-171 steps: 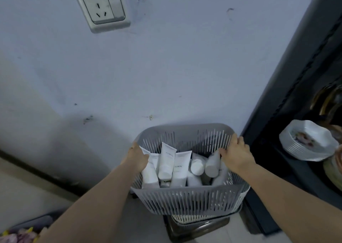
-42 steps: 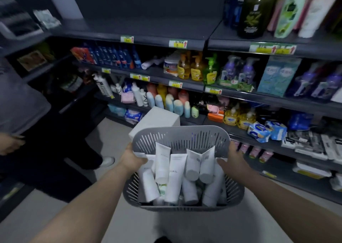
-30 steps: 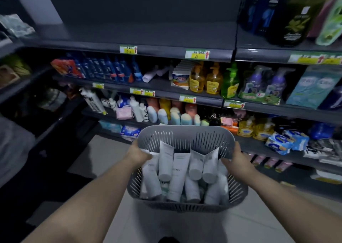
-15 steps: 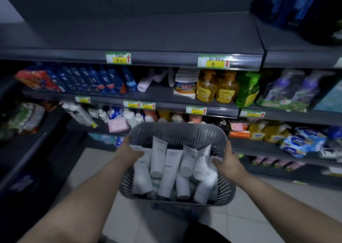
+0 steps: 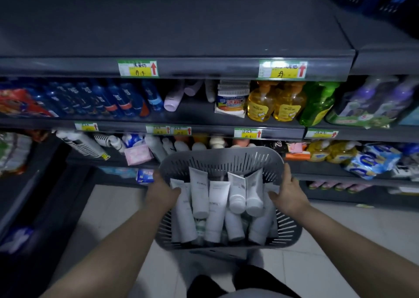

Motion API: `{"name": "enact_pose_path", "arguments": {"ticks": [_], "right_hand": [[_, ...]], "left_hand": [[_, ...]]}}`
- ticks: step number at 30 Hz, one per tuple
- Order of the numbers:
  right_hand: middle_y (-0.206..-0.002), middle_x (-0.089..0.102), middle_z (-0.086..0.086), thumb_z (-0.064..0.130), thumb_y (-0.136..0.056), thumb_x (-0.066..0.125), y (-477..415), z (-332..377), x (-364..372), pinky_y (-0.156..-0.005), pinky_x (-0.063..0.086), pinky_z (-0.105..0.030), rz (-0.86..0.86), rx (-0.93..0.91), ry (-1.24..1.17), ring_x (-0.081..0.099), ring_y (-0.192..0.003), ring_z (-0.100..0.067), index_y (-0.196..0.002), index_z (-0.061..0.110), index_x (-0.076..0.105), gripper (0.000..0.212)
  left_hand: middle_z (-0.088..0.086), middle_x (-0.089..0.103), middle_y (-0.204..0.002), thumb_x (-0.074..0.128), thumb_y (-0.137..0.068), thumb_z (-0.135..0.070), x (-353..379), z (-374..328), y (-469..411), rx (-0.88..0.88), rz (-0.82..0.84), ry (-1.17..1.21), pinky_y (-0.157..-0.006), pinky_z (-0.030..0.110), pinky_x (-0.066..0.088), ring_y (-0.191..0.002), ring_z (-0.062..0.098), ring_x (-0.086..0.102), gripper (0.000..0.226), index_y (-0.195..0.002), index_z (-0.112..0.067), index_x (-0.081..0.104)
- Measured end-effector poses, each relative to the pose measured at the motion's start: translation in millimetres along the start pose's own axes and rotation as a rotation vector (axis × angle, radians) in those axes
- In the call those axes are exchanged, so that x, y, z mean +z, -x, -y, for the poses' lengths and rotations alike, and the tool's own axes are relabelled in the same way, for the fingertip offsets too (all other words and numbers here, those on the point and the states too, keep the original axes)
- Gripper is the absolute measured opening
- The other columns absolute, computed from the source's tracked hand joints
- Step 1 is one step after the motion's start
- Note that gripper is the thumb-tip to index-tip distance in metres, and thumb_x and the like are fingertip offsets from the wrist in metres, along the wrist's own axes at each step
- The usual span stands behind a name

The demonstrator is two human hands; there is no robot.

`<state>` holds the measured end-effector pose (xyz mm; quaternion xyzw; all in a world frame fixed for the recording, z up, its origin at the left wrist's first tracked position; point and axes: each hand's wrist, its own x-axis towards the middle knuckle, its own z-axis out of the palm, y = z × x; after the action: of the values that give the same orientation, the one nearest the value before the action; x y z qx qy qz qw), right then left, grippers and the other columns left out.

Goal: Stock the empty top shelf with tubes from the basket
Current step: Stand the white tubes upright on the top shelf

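Observation:
A grey slotted plastic basket [image 5: 217, 159] hangs in front of me at waist height, carried by both hands. My left hand [image 5: 162, 190] grips its left rim and my right hand [image 5: 286, 190] grips its right rim. Several white tubes [image 5: 216, 209] stand and lean inside it, caps mostly down. Above, the dark grey top shelf [image 5: 181, 29] stretches across the view with nothing on it. Two green and yellow price tags [image 5: 137, 68] sit on its front edge.
Lower shelves are packed: blue bottles [image 5: 108, 99], yellow soap bottles [image 5: 275, 102], a green bottle [image 5: 317, 104], purple bottles [image 5: 371, 102] and wipes packs [image 5: 371, 161]. Another shelf unit [image 5: 29, 184] runs along the left. Pale floor tiles [image 5: 108, 209] lie below.
I have stepped closer to the shelving and it now fills the view, with the top shelf centred above. The basket stays held in both hands, slightly nearer the lower shelves.

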<state>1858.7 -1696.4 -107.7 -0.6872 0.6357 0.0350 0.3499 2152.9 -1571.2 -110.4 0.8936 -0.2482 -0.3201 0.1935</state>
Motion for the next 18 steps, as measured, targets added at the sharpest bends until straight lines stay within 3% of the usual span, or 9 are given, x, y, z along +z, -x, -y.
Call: {"name": "enact_pose_path", "arguments": {"ticks": [3, 6, 10, 14, 16, 18], "right_hand": [[-0.146, 0.026, -0.024, 0.028, -0.089, 0.061, 5, 4, 1, -0.098, 0.043, -0.044, -0.028, 0.051, 0.030, 0.045, -0.125, -0.038, -0.149, 0.019, -0.019, 0.100], [-0.147, 0.025, -0.021, 0.030, -0.089, 0.061, 15, 11, 9, -0.103, 0.039, -0.045, -0.064, 0.113, 0.087, 0.036, -0.132, -0.038, -0.150, 0.016, -0.015, 0.099], [-0.153, 0.015, -0.013, 0.035, -0.087, 0.060, 29, 24, 23, -0.108, 0.032, -0.049, -0.167, 0.181, 0.196, 0.022, -0.139, -0.034, -0.150, 0.017, 0.001, 0.089], [-0.159, -0.005, -0.010, 0.037, -0.089, 0.055, 46, 33, 37, -0.116, 0.018, -0.048, -0.192, 0.125, 0.301, 0.001, -0.147, -0.030, -0.150, 0.017, 0.005, 0.081], [-0.159, -0.002, -0.009, 0.037, -0.090, 0.053, 52, 37, 42, -0.115, 0.019, -0.047, -0.160, 0.078, 0.294, 0.003, -0.147, -0.030, -0.150, 0.018, 0.010, 0.076], [-0.156, 0.015, -0.009, 0.035, -0.091, 0.053, 54, 40, 47, -0.113, 0.028, -0.047, -0.114, 0.044, 0.229, 0.017, -0.144, -0.031, -0.148, 0.017, 0.020, 0.069]], "left_hand": [[0.011, 0.059, -0.119, 0.069, -0.076, -0.026, 0, 4, -7, 0.004, 0.058, 0.053, -0.085, 0.033, 0.049, -0.107, 0.033, 0.060, 0.067, -0.132, -0.010, 0.036], [0.013, 0.059, -0.122, 0.062, -0.057, -0.047, 10, 24, -35, 0.033, 0.088, 0.017, -0.086, 0.043, 0.056, -0.102, 0.030, 0.062, 0.077, -0.125, -0.015, 0.045], [0.019, 0.044, -0.138, 0.067, -0.074, -0.028, 0, 12, -18, 0.055, 0.120, 0.000, -0.093, 0.048, 0.052, -0.118, 0.038, 0.052, 0.085, -0.143, -0.010, 0.020], [0.015, 0.035, -0.145, 0.060, -0.074, -0.021, -10, 13, -10, 0.195, 0.059, -0.089, -0.102, 0.050, 0.045, -0.129, 0.038, 0.041, 0.086, -0.148, -0.013, 0.016], [0.012, 0.027, -0.149, 0.060, -0.077, -0.020, -15, 13, -11, 0.274, 0.057, -0.201, -0.106, 0.047, 0.040, -0.134, 0.036, 0.033, 0.086, -0.150, -0.014, 0.013], [0.012, 0.031, -0.145, 0.060, -0.077, -0.022, -19, 11, -13, 0.353, 0.054, -0.307, -0.104, 0.048, 0.041, -0.132, 0.035, 0.034, 0.080, -0.146, -0.016, 0.020]]}}
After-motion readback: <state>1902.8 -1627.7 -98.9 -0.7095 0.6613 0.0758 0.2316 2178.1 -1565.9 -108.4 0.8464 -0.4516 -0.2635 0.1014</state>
